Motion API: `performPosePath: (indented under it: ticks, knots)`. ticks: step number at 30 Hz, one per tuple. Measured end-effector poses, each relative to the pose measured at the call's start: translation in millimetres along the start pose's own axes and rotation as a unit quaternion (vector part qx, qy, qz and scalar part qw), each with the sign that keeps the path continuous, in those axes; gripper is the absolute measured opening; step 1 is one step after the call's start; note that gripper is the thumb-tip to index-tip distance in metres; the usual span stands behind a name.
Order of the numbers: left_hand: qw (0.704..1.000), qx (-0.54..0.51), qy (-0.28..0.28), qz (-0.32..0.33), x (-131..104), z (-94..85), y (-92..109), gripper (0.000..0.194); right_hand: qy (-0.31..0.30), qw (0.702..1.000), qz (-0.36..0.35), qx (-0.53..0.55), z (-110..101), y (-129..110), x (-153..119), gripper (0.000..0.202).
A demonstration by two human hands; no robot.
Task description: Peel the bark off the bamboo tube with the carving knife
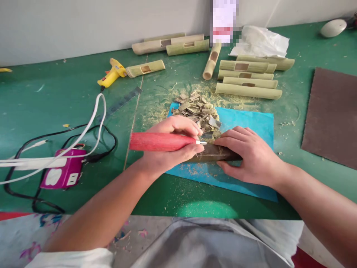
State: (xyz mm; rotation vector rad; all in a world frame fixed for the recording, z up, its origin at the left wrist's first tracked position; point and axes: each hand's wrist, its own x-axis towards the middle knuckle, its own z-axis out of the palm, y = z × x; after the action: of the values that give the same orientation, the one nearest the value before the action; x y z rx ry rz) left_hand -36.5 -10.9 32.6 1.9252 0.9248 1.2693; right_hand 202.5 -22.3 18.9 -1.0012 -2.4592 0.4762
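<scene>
My left hand point(164, 158) is closed round a carving tool with a thick red handle point(163, 142) and a short metal end. The tool points right and lies across the near side of my palm. My right hand point(252, 158) grips the right end of a dark brown bamboo piece point(212, 153), thumb on the near side and fingers on the far side. The tool's metal end is just above this piece, and my left thumb rests at its left end. Under it lies a blue sheet point(245, 118). Beyond my hands is a pile of dark chips point(193, 106) with pale shavings.
Several cut bamboo tubes point(248, 91) lie at the back of the green table point(111, 178). A yellow glue gun point(113, 73) and a purple power block point(63, 169) with cables are on the left. A brown mat point(331, 115) lies right, a white plastic bag point(260, 41) behind.
</scene>
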Motion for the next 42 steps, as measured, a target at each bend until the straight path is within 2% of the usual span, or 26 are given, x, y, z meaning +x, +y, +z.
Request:
performPosePath:
  ticks: [6,9,11,13,15,17,19,20,22,25,42]
  knots:
    - [0.994,0.003,-0.090,0.067,-1.6,1.3,8.2,0.006,-0.008,0.999,-0.018,0.040,-1.2,3.8,2.5,0.030]
    - [0.991,-0.003,-0.111,0.077,-1.9,-0.7,9.9,0.015,-0.006,0.999,-0.017,0.046,-0.9,4.3,3.3,0.030]
    - [0.991,0.006,-0.107,0.079,-2.3,-2.9,9.6,0.028,-0.007,0.998,-0.016,0.052,-0.5,4.9,3.4,0.030]
    - [0.994,-0.014,-0.090,0.054,-2.7,-4.2,9.0,0.045,-0.010,0.998,-0.016,0.058,-0.1,5.7,3.1,0.030]
    - [0.998,-0.026,-0.054,0.032,-3.3,-3.7,8.2,0.058,-0.011,0.998,-0.016,0.062,0.3,6.4,2.6,0.031]
    - [0.999,-0.017,-0.005,0.044,-4.6,-2.3,6.8,0.061,-0.010,0.998,-0.015,0.065,0.6,7.0,2.4,0.032]
    - [0.998,-0.011,0.023,0.064,-6.9,-1.3,5.2,0.055,-0.010,0.997,-0.016,0.069,0.7,7.5,2.6,0.032]
    - [0.998,-0.011,0.016,0.056,-8.2,-1.0,4.6,0.050,-0.010,0.997,-0.017,0.071,0.6,7.7,2.9,0.031]
    - [0.998,0.009,-0.024,0.054,-10.6,-0.4,4.0,0.035,-0.009,0.997,-0.021,0.077,0.4,8.1,3.7,0.031]
    - [0.992,0.060,-0.077,0.080,-12.1,1.7,4.4,0.024,-0.005,0.996,-0.026,0.085,0.0,8.3,4.9,0.029]
    - [0.988,0.043,-0.089,0.122,-8.8,4.1,0.3,0.025,-0.008,0.996,-0.022,0.091,1.0,9.8,5.5,0.029]
